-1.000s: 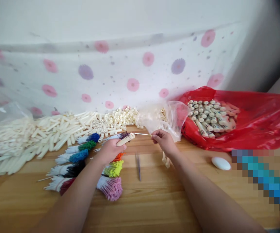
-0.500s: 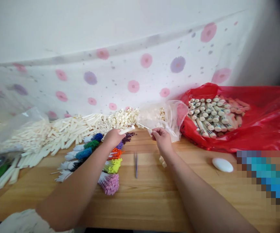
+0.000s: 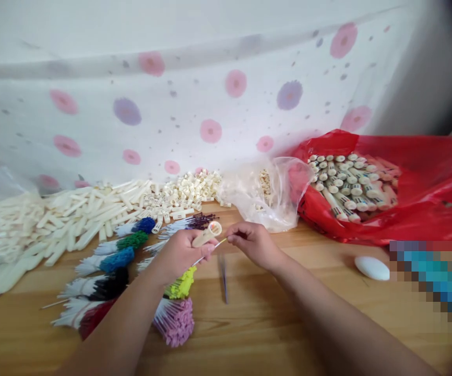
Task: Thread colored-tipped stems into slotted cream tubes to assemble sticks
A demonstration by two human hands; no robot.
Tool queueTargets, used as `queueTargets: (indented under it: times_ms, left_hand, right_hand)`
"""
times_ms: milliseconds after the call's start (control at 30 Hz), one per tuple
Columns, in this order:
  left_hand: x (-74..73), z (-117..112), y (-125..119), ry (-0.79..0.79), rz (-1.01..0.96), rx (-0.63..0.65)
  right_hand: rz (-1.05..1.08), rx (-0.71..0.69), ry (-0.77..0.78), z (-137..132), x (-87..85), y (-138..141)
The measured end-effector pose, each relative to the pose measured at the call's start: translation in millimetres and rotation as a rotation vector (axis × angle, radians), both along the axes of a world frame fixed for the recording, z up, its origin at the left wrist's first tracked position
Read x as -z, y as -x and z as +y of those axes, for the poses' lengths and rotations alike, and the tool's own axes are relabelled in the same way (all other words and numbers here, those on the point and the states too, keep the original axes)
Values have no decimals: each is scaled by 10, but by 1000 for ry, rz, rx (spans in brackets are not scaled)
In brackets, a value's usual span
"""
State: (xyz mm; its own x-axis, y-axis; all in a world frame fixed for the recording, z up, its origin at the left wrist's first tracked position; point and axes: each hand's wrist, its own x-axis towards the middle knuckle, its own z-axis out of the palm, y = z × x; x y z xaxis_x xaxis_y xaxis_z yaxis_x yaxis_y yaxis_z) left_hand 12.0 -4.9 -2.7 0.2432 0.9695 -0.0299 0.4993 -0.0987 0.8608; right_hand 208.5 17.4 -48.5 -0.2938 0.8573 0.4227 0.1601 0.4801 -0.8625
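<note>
My left hand [image 3: 182, 253] is closed around a hollow cream pen barrel [image 3: 204, 237], whose round open end faces up toward me with a bit of orange showing inside. A thin white stick [image 3: 220, 243], like a pen refill, runs beneath the barrel, against my left fingers. Its yellowish end is pinched between the thumb and finger of my right hand [image 3: 251, 241]. Below the hands, tweezers [image 3: 224, 282] lie on the table. Bundles of similar sticks with coloured tips, such as yellow [image 3: 181, 284] and pink [image 3: 177, 324], lie left and under my left arm.
Cream tubes [image 3: 73, 214] and short slotted pieces [image 3: 194, 190] are heaped along the back left. A clear plastic bag [image 3: 276, 203] with small parts stands behind my right hand. Farther right are a red bag [image 3: 425, 209] of barrels and a white oval object [image 3: 372, 268].
My hands have come together, and the thin stick in my right hand now reaches my left fingers. The barrel has tipped so its opening faces me. The view has shifted slightly.
</note>
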Motion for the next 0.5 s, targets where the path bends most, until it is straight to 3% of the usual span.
queueTargets:
  times_ms: [100,267,367,500]
  left_hand:
    - [60,-20,-41,64,-117,22]
    - [66,-74,-104,30,-242,22]
    - [35,-96,-99,10,-275,2]
    - [10,-101,-74,-22,-246,-7]
  right_hand:
    - [59,-38,50,-49,-5,40]
    - [395,-138,287,-111,-27,115]
    - [478,-100,364,-135,-58,141]
    - [467,-9,328,-175,-93,152]
